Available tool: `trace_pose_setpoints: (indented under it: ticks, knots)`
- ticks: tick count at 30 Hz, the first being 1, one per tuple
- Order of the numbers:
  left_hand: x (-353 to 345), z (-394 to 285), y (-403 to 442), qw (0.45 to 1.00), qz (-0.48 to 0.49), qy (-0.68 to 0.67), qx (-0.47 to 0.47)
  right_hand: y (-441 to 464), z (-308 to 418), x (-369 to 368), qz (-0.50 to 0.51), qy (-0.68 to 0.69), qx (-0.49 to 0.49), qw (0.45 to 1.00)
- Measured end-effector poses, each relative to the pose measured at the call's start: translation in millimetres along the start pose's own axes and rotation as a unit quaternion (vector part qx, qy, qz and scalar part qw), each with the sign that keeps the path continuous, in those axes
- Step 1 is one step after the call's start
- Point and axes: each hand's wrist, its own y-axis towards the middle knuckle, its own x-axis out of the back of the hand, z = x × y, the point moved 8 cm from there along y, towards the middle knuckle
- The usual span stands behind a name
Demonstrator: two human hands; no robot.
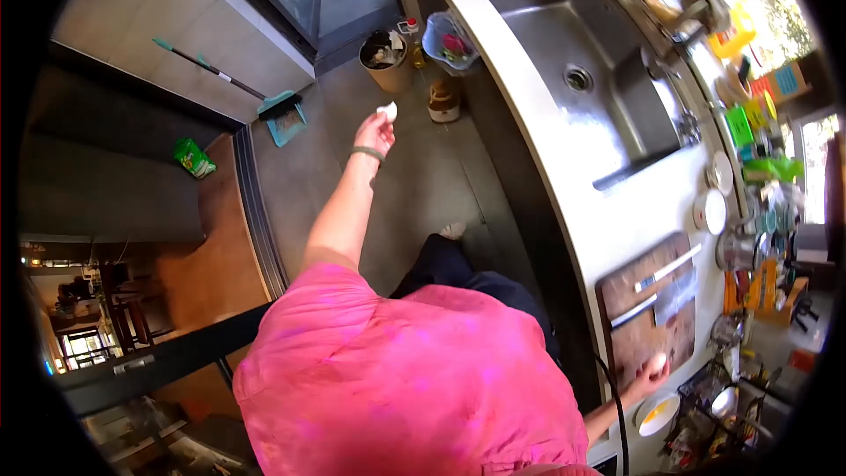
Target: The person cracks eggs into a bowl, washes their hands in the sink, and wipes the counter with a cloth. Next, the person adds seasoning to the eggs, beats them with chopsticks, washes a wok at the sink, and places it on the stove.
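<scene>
My left hand [374,134] reaches out over the floor, its fingers closed on a white piece of eggshell [389,111]. A bin [388,77] with waste in it stands just beyond that hand. Over on the counter, my right hand [650,380] is closed around an egg [656,362], beside the lower end of a wooden cutting board [627,348]. A white bowl [658,412] with yellow egg in it sits close to this hand. On the board lie a cleaver [677,298] and a second long, pale-handled utensil [668,267].
A steel sink [608,123] is set into the white counter [551,137]. A bag-lined bin [449,40] and a brown container [443,102] stand against the cabinet. A dustpan [285,121] leans by the wall. Jars and bottles crowd the counter's back.
</scene>
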Motion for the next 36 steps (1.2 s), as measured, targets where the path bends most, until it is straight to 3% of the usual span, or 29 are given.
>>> trace_pose_setpoints:
  ticks: [4, 6, 8, 9, 11, 15, 21, 23, 24, 25, 28, 29, 32, 35, 36]
  knots:
    - [-20, -113, 134, 0.998, 0.030, 0.019, -0.048, -31, 21, -11, -0.038, -0.012, -0.085, 0.996]
    - [-4, -143, 216, 0.999, -0.007, 0.031, 0.015, -46, 55, -35, -0.026, -0.017, -0.092, 0.995]
    - [6, -187, 236, 0.976, -0.101, -0.111, -0.161, -59, 80, -54, -0.017, -0.021, -0.096, 0.995]
    - [10, -195, 242, 0.969, -0.101, -0.132, -0.181, -62, 97, -70, 0.016, -0.034, -0.061, 0.997]
    - [18, -178, 241, 0.982, -0.109, -0.079, -0.129, -66, 111, -86, 0.056, -0.072, -0.016, 0.996]
    - [60, -97, 226, 0.991, -0.120, 0.058, 0.024, -74, 103, -109, 0.084, -0.062, -0.043, 0.994]
    - [107, 41, 136, 0.964, -0.132, 0.142, 0.183, -72, 64, -91, 0.031, 0.011, -0.012, 0.999]
    - [102, 81, 116, 0.962, -0.090, 0.153, 0.210, -83, 74, -86, -0.007, -0.011, -0.052, 0.999]
    - [95, 101, 106, 0.957, -0.057, 0.165, 0.230, -81, 77, -76, -0.029, -0.134, -0.011, 0.990]
    - [80, 114, 93, 0.954, -0.022, 0.183, 0.238, -92, 108, -84, -0.031, -0.063, -0.079, 0.994]
    - [15, 142, 51, 0.933, 0.084, 0.264, 0.229, -83, 54, -26, -0.115, -0.144, -0.011, 0.983]
    - [-12, 148, 37, 0.923, 0.145, 0.281, 0.218, -89, 84, -20, -0.150, -0.256, 0.030, 0.955]
    - [-107, 145, -30, 0.890, 0.301, 0.310, 0.144, -93, 120, -5, -0.250, -0.262, 0.092, 0.928]
    - [-206, 132, -103, 0.839, 0.429, 0.333, 0.043, -79, 99, 0, -0.228, -0.298, 0.129, 0.918]
    - [-236, 126, -129, 0.822, 0.459, 0.337, 0.009, -75, 80, -2, -0.187, -0.320, 0.074, 0.926]
